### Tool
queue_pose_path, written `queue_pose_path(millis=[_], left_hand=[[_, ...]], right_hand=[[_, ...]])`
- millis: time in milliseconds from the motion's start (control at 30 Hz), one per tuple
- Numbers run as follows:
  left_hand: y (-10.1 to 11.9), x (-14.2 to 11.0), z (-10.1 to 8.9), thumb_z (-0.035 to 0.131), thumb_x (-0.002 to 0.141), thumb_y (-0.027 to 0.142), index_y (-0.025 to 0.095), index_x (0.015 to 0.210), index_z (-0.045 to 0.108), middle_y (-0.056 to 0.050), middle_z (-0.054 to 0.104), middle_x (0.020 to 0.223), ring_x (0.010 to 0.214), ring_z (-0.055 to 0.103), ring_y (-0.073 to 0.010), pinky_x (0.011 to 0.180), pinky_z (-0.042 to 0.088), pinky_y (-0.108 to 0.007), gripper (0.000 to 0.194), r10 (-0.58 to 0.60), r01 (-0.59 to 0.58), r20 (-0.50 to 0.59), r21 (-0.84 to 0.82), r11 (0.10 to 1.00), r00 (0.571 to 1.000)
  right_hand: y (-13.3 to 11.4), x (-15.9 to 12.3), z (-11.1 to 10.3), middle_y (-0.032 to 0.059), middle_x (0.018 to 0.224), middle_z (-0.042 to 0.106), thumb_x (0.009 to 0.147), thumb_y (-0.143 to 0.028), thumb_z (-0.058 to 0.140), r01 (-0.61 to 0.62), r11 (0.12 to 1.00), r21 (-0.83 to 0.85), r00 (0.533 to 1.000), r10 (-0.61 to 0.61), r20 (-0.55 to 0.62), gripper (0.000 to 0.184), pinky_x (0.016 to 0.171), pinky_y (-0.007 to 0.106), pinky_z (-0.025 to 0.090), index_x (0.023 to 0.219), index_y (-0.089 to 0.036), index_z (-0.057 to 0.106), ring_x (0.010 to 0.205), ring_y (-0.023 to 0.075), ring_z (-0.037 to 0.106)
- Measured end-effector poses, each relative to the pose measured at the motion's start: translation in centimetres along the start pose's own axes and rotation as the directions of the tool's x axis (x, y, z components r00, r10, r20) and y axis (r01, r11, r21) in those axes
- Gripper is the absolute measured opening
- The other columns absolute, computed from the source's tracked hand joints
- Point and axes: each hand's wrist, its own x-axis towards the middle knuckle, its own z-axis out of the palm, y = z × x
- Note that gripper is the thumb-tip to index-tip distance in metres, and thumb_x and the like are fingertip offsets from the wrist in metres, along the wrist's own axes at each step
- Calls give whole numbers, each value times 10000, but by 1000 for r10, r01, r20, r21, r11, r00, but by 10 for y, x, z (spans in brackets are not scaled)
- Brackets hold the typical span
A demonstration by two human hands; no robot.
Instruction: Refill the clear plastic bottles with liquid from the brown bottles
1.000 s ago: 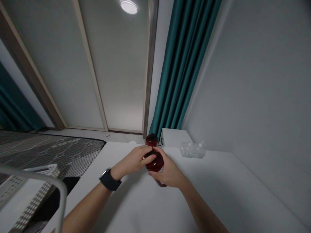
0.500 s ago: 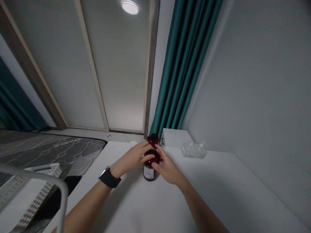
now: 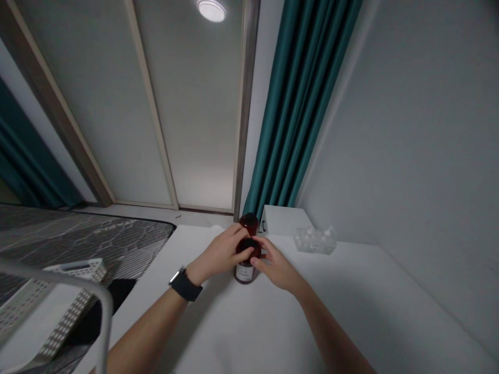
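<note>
A dark amber bottle (image 3: 245, 273) with a white label and dark top stands upright on the white table (image 3: 249, 332). My left hand (image 3: 226, 250), with a black-strapped watch (image 3: 185, 284) at its wrist, curls around the bottle's upper part from the left. From the right, the thumb and fingers of my right hand (image 3: 275, 265) close on its shoulder. Directly behind stands a second reddish-brown bottle (image 3: 248, 222) with a dark top, its lower part covered by my fingers. Whether the two bottles touch is hidden.
At the table's back are a white box (image 3: 286, 221) and a clear plastic package (image 3: 315, 241). To the left, a white perforated basket (image 3: 50, 311) sits below a curved grey rail (image 3: 105, 311). A teal curtain (image 3: 296, 114) hangs behind, beside a pale wall.
Both hands and the front bottle have shifted slightly away from me, closer to the rear bottle. The whole view has drifted a little, so everything sits slightly further right.
</note>
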Motion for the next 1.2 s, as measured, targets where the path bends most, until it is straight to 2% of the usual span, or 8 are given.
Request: queue_pose_path(millis=[133, 367, 567, 733, 967, 1100, 1133, 1200], left_hand=[[4, 0, 3, 521, 966, 277, 214, 1075, 553, -88, 581, 1145, 1054, 569, -263, 907, 483, -376, 130, -14, 14, 1, -20, 1000, 1000], [8, -4, 7, 485, 991, 316, 229, 1136, 511, -79, 565, 1170, 992, 615, -255, 815, 523, -371, 172, -110, 109, 27, 31, 994, 994], [13, -6, 11, 477, 985, 289, 234, 1133, 484, -63, 559, 1144, 989, 613, -240, 809, 529, -365, 158, -162, 162, -6, 30, 986, 987], [15, -11, 16, 476, 987, 305, 226, 1045, 477, -53, 545, 1087, 916, 603, -229, 706, 516, -328, 98, -232, 235, -46, 75, 969, 972], [15, -23, 18, 467, 989, 311, 222, 992, 461, -52, 533, 1042, 888, 579, -226, 700, 493, -319, 89, -232, 246, -126, 113, 963, 965], [10, -32, 6, 452, 985, 305, 221, 939, 456, -39, 529, 980, 848, 578, -218, 718, 488, -329, 96, -246, 261, -130, 115, 959, 961], [7, -34, 2, 446, 986, 308, 220, 933, 457, -37, 528, 971, 835, 581, -215, 719, 488, -331, 103, -256, 271, -131, 112, 956, 958], [-1, -37, -9, 442, 987, 317, 216, 931, 463, -37, 530, 970, 816, 587, -212, 725, 486, -336, 117, -281, 298, -141, 120, 947, 949]], right_hand=[[0, -1, -1, 93, 1443, 505, 877, -280, 615, -34, 999, 39, 999, 33, 14, 516, 1021, 424, 478, 1372, -265, 469, 1272, 233, 536], [-2, -2, 0, 84, 1483, 489, 864, -282, 620, -52, 999, 17, 998, 51, 27, 575, 1051, 447, 459, 1416, -268, 461, 1299, 254, 517], [1, -3, 2, 62, 1534, 448, 871, -328, 626, -61, 997, 39, 998, 59, 31, 610, 1102, 438, 419, 1453, -277, 448, 1362, 260, 465], [5, -2, 5, 40, 1577, 390, 881, -349, 632, -74, 993, 88, 995, 68, 66, 655, 1165, 455, 336, 1492, -293, 404, 1419, 251, 403], [0, -1, 16, 36, 1594, 355, 883, -301, 616, -17, 999, 43, 999, 15, 42, 649, 1210, 465, 244, 1496, -284, 403, 1477, 229, 300], [-3, -1, 29, 40, 1591, 362, 893, -302, 603, 19, 999, 32, 999, -21, 42, 621, 1162, 467, 341, 1484, -307, 413, 1458, 243, 338], [-1, 0, 31, 48, 1577, 386, 893, -309, 603, 32, 999, 31, 999, -33, 19, 611, 1133, 459, 384, 1476, -310, 420, 1434, 247, 380], [4, 4, 32, 80, 1477, 511, 901, -325, 586, 59, 998, -16, 992, -60, -108, 543, 1037, 430, 481, 1431, -293, 468, 1323, 246, 514]])
